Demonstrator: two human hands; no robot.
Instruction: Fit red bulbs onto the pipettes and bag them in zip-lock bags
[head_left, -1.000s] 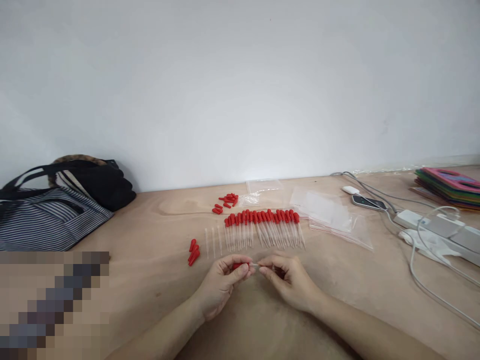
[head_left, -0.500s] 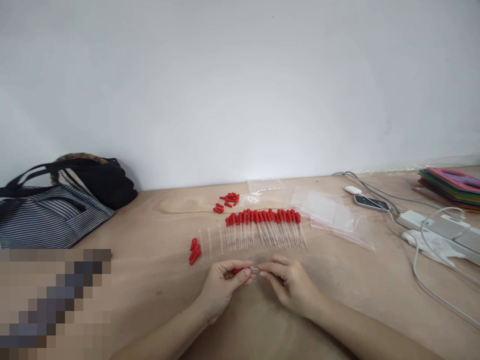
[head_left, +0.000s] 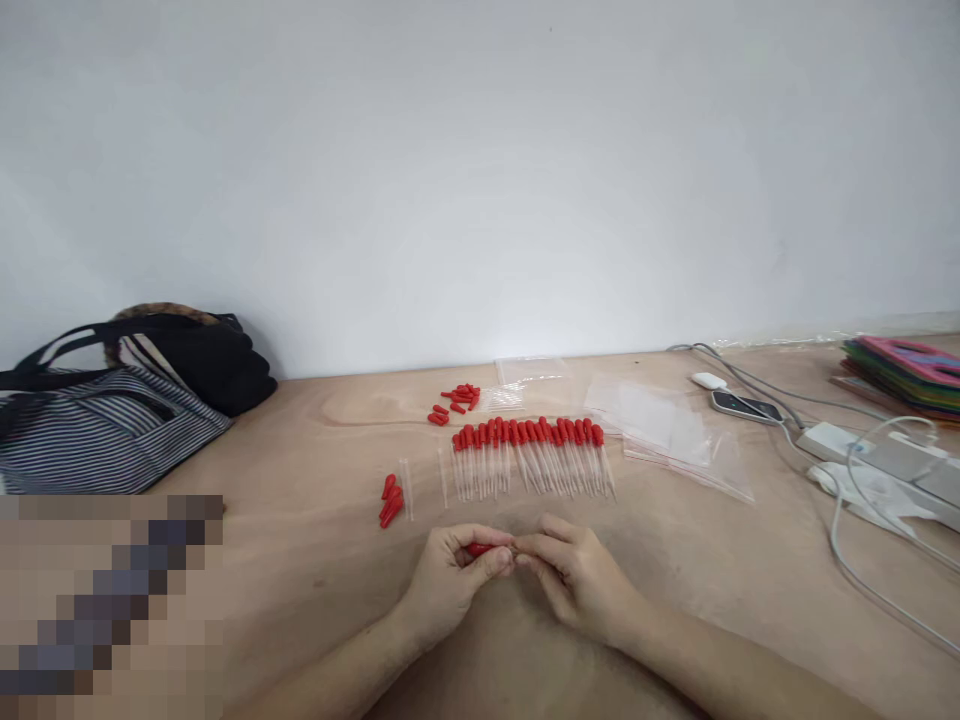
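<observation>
My left hand (head_left: 466,575) pinches a red rubber dropper bulb (head_left: 478,549) between thumb and fingers. Fingertips of my right hand (head_left: 574,570) meet it from the other side, closed on a thin clear dropper tube that is almost wholly hidden now. Beyond my hands lies a row of assembled droppers (head_left: 540,460), their red bulbs facing the wall. Left of that row are loose clear tubes (head_left: 443,480) and a few loose red bulbs (head_left: 391,508). Farther back, more red bulbs (head_left: 461,397) sit beside a bundle of clear tubes (head_left: 502,397).
Clear zip bags (head_left: 660,425) lie spread right of the droppers. A power strip (head_left: 829,440) with white cables and a dark device (head_left: 746,406) occupy the right, near stacked coloured sheets (head_left: 904,365). A striped bag (head_left: 112,430) rests at the left by the wall.
My hands have come closer together, and the clear tube between them has gone from sight. One loose tube on the table now lies nearer the leftmost one.
</observation>
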